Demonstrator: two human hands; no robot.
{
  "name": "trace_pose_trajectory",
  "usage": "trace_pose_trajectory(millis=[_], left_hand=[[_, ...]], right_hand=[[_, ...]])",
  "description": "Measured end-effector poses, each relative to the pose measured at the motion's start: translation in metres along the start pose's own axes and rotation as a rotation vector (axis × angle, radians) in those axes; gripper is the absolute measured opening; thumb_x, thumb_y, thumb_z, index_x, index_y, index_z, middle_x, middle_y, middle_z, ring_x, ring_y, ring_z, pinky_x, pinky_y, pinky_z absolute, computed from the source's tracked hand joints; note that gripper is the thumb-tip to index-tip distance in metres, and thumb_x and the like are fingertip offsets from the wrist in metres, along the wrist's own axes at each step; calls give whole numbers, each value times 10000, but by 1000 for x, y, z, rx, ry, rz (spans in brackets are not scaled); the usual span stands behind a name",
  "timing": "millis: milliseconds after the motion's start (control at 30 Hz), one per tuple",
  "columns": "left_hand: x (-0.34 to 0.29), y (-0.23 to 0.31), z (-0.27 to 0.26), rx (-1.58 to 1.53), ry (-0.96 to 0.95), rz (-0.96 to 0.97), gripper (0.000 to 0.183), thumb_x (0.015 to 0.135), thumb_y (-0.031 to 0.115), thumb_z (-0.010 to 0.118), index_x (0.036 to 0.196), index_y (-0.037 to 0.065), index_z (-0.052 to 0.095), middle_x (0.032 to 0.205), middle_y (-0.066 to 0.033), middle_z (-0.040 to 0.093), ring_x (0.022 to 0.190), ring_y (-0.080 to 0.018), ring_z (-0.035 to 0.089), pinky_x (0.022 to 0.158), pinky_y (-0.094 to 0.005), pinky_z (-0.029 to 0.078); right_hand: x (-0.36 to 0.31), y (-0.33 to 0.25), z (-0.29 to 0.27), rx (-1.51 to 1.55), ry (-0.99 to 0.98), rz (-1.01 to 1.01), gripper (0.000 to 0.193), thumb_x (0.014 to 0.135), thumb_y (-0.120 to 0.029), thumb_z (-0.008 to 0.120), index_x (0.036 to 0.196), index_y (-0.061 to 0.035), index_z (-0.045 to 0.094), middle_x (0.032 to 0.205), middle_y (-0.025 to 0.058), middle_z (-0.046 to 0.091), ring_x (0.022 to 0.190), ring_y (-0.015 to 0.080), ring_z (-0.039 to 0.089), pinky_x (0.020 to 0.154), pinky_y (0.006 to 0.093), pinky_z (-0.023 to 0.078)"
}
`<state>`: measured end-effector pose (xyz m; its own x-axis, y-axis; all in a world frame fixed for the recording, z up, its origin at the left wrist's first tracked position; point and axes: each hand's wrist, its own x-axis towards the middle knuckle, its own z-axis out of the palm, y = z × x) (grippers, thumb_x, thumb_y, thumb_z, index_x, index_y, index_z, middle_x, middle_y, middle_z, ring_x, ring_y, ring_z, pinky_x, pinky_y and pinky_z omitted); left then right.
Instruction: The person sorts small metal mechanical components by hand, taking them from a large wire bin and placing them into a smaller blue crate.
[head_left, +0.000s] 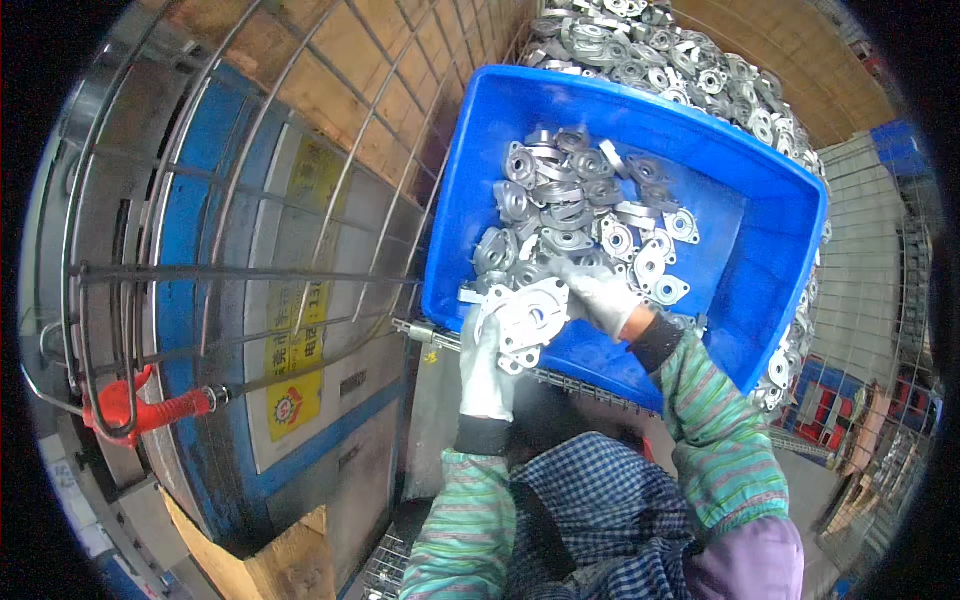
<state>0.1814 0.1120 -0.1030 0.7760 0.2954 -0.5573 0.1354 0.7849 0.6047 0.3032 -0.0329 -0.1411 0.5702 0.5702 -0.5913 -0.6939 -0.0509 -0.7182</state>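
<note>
My left hand point(484, 368), in a white glove, is closed around a small stack of silver metal flange castings point(516, 339). The top one has a round bore and holes in its corners; the stack is held over the near edge of a blue plastic bin point(640, 374). Just right of the stack, my right hand point(603, 298), also gloved, reaches over the bin with its fingers stretched to the left, close to the stack's edge. Whether those fingertips touch a casting is hard to make out. Inside the bin lies a heap of similar castings point(566, 218).
Behind and right of the bin rises a large pile of castings point(690, 60). A wire mesh cage wall point(345, 170) stands on the left, with a red handle point(140, 405) hooked on it. Beyond the mesh is a blue and grey machine panel point(330, 380).
</note>
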Motion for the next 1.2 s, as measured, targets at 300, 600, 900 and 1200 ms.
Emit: trace_pose_trajectory(millis=[300, 600, 900, 1200], left_hand=[[-8, 0, -6, 191, -20, 1, 730, 763, 14, 636, 1378, -3, 242, 1222, -165, 476, 1073, -256, 535, 881, -342, 482], [-4, -7, -26, -9, -71, -20, 620, 735, 27, 618, 1300, 16, 361, 1202, -130, 505, 1089, -252, 536, 930, -375, 451], [-4, -11, -32, -88, -71, 11, 550, 755, 159, 675, 1217, 8, 418, 1073, -149, 575, 910, -269, 608, 704, -367, 529], [-13, -12, -30, -88, -104, 48, 551, 761, 128, 660, 1235, -21, 421, 1128, -178, 565, 971, -297, 604, 779, -409, 541]], right_hand=[[-19, 18, 10, 1, -88, -36, 452, 902, -300, 531, 1217, 25, 519, 1178, 110, 578, 1081, 173, 524, 929, 306, 413], [31, 68, -97, -1112, 1157, -296, 650, 713, -268, 691, 1263, -21, 448, 1207, 220, 503, 1161, 346, 438, 924, 415, 408], [51, 66, -134, -1020, 1197, 104, 725, 655, -258, 714, 1287, -125, 385, 1052, 186, 545, 960, 353, 544, 798, 458, 467], [-40, 24, -63, 1002, -64, -134, 596, 719, -176, 507, 1278, -1, 395, 1234, 196, 503, 1099, 338, 527, 903, 527, 434]])
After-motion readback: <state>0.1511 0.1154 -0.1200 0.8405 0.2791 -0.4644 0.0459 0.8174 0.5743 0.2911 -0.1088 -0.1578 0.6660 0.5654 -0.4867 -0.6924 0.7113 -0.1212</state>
